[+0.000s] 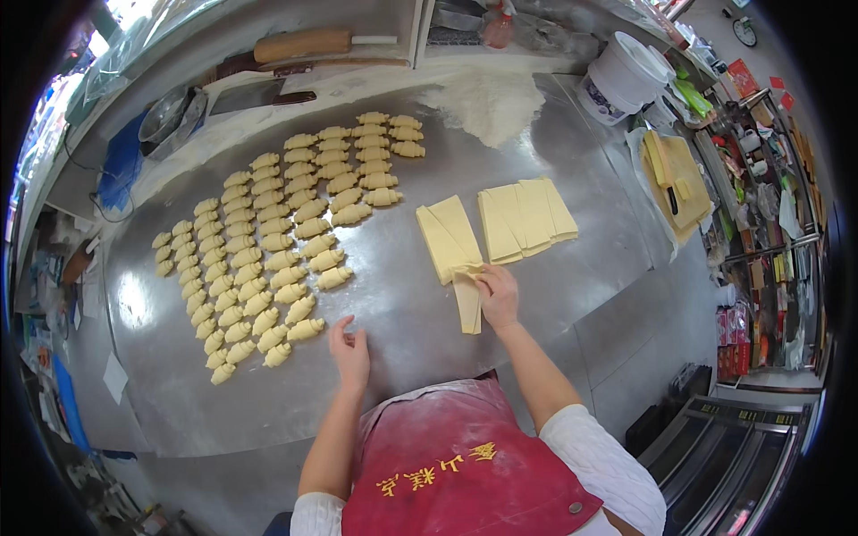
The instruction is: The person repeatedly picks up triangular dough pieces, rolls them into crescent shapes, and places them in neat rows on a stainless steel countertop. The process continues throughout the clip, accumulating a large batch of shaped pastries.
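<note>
My right hand [497, 295] pinches the folded upper edge of a triangular dough strip [468, 305], which lies partly over the lower end of a stack of cut dough triangles [448, 234]. A second, wider stack of dough triangles [526, 220] lies to the right of it. My left hand [350, 352] hovers over or rests on the metal table, fingers curled and apart, with nothing in it. Just left of it is a rolled croissant-shaped dough piece [305, 329], at the edge of many such rolls [248, 255] set out in slanting rows.
Flour [496, 107] is heaped at the table's [402, 295] back. A cleaver [244, 97] and a metal bowl [164, 120] lie back left; a wooden rolling pin [301, 47] is on the ledge. White buckets [620, 77] and a board with a knife [677, 181] stand right.
</note>
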The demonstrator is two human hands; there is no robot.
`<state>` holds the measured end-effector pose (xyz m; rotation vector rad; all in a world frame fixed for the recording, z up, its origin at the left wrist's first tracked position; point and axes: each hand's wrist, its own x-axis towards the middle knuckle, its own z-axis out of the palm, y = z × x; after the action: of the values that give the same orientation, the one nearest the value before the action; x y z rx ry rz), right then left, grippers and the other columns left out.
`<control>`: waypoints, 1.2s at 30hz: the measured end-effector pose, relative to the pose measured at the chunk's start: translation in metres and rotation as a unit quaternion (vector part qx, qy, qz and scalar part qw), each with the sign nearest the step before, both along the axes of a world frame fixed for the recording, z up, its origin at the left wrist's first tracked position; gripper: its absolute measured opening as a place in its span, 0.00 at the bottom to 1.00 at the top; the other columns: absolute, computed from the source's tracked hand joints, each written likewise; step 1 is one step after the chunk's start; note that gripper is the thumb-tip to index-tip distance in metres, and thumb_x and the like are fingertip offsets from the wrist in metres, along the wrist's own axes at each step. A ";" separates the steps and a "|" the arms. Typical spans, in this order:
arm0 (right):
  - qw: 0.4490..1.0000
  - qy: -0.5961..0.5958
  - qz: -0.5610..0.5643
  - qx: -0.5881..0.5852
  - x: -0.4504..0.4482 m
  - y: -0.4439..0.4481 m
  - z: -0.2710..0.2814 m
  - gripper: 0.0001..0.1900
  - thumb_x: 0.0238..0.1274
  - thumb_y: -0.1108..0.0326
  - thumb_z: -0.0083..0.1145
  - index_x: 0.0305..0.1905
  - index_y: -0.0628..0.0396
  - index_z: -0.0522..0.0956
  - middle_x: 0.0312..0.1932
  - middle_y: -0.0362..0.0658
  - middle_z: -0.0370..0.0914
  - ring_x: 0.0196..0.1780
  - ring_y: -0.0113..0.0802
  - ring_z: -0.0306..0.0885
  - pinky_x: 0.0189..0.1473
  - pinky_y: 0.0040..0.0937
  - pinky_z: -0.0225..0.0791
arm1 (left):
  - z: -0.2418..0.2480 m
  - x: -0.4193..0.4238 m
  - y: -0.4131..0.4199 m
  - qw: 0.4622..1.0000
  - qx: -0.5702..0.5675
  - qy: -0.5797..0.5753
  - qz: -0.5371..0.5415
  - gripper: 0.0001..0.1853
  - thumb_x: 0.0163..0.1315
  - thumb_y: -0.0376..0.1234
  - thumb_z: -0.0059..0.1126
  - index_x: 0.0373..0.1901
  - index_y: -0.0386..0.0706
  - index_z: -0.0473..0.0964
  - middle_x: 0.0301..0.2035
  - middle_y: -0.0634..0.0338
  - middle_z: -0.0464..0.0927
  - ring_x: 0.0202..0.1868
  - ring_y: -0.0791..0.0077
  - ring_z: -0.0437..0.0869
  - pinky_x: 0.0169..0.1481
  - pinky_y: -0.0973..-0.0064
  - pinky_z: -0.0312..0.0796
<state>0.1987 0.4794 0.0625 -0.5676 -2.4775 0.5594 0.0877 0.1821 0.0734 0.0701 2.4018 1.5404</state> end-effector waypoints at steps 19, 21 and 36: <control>0.686 -0.059 0.131 -0.713 0.011 -0.135 0.104 0.14 0.68 0.66 0.47 0.51 0.60 0.75 0.42 0.41 0.77 0.41 0.24 0.75 0.42 0.22 0.71 | 0.082 0.047 0.004 0.889 0.348 -0.291 -0.059 0.15 0.60 0.28 0.54 0.49 0.37 0.71 0.37 0.60 0.76 0.36 0.78 0.78 0.38 0.79 0.71; 0.725 -0.069 0.133 -0.672 0.010 -0.139 0.104 0.11 0.63 0.66 0.54 0.46 0.60 0.79 0.39 0.40 0.79 0.39 0.22 0.75 0.40 0.21 0.70 | 0.078 0.049 -0.003 0.879 0.355 -0.314 -0.048 0.15 0.60 0.28 0.53 0.49 0.38 0.71 0.38 0.60 0.76 0.37 0.78 0.78 0.38 0.78 0.72; 0.815 -0.097 0.138 -0.554 0.009 -0.147 0.103 0.11 0.60 0.65 0.58 0.43 0.60 0.80 0.36 0.40 0.80 0.37 0.23 0.76 0.41 0.23 0.70 | 0.081 0.048 -0.008 0.910 0.313 -0.256 -0.090 0.14 0.60 0.30 0.58 0.47 0.37 0.72 0.37 0.59 0.77 0.39 0.76 0.79 0.44 0.78 0.73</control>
<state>0.2080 0.3328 0.1656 -0.6749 -2.1849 2.2032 0.1360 0.1743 0.1541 0.0125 1.4055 1.8866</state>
